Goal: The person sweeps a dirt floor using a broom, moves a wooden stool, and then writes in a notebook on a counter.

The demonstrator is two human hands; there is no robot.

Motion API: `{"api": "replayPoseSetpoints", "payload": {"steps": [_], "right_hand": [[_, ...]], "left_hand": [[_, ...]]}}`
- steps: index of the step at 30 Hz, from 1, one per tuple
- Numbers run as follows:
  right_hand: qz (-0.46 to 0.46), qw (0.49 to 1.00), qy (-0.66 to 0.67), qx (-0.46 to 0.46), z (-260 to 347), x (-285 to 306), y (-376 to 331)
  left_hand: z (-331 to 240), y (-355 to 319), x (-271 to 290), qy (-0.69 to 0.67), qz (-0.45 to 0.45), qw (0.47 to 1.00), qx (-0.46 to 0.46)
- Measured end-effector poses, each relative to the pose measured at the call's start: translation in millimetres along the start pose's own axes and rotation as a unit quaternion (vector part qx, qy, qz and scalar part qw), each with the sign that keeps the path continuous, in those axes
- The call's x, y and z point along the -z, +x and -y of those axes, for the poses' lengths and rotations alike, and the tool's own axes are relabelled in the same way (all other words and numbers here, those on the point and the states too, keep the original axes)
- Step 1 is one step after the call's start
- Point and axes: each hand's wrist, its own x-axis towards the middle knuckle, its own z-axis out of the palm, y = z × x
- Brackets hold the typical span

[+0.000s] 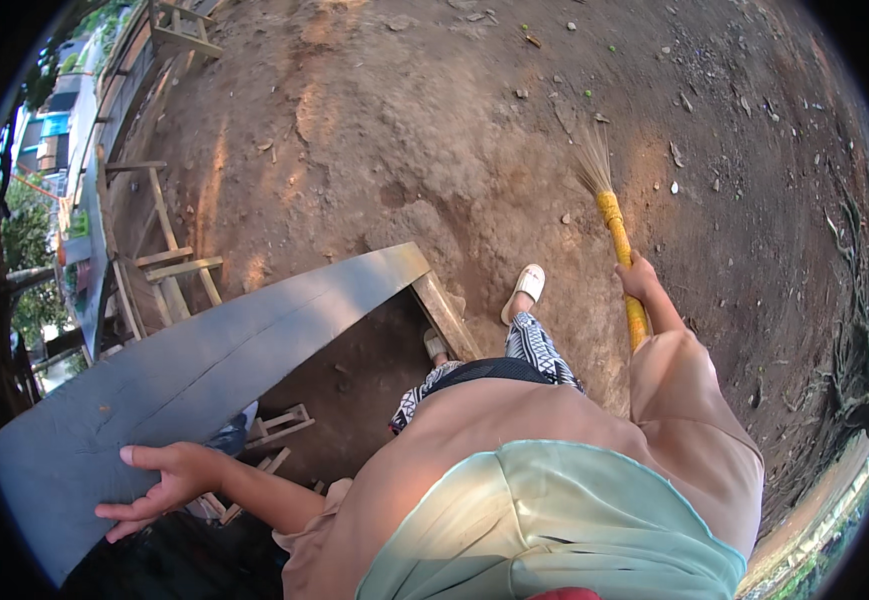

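Note:
My right hand (638,277) is wrapped round the yellow handle of a stick broom (612,216). Thin, stiff bristles fan out at its far end, over the bare dirt ahead of me and to the right. On the other side, my left hand (159,486) has its fingers apart and holds nothing. It is over the near part of a long grey wooden tabletop (254,335); whether it touches the surface, I cannot tell.
Brown dirt ground (434,120) carries scattered leaves and pebbles. Wooden benches (169,235) stand beyond the table at left, and a wooden table leg (446,318) is close to my feet. Tree roots (854,370) spread at the right edge. My slipper (523,293) rests on the dirt.

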Motion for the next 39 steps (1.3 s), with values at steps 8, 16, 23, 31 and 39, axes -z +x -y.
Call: {"api": "replayPoseSetpoints", "payload": {"steps": [8,16,23,31,39], "right_hand": [[0.206,0.947,-0.122,0.215,112,-109,-34],[0.113,0.992,0.028,0.036,125,-37,69],[0.096,0.992,0.013,0.077,150,-11,20],[0.151,0.937,0.240,-0.205,-43,-74,-5],[0.044,0.847,0.267,-0.457,-266,-31,-152]], "left_hand": [[-2,-2,-8,0.016,-0.008,1.000,0.011],[0,0,-6,0.025,-0.013,1.000,-0.002],[10,0,-1,0.048,-0.017,0.998,-0.024],[10,4,-4,0.033,-0.014,0.998,-0.047],[-9,-1,-3,-0.034,-0.012,0.999,-0.023]]}}
